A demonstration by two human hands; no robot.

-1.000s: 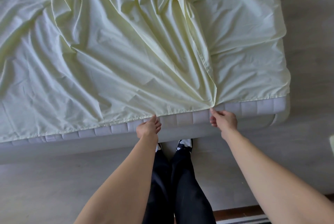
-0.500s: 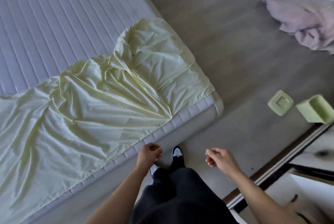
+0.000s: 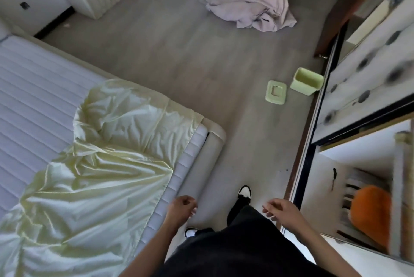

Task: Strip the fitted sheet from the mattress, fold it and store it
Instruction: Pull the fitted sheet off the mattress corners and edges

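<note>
Fingers of the left hand [image 3: 182, 208] and right hand [image 3: 281, 210] hang loosely curled, holding nothing. The fitted sheet [image 3: 94, 178] lies crumpled and loose across the near part of the mattress [image 3: 29, 88], already partly pulled back; gathering, folding and storing remain.

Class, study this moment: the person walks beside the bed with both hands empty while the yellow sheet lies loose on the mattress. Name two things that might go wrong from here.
1. The green bin and its lid sit on the floor ahead of the shoe; a step that way might trip on them.
2. The fitted sheet lies bunched and creased on the mattress, with neither the left hand nor the right hand holding it; pulled carelessly, it may drag onto the floor.
</note>
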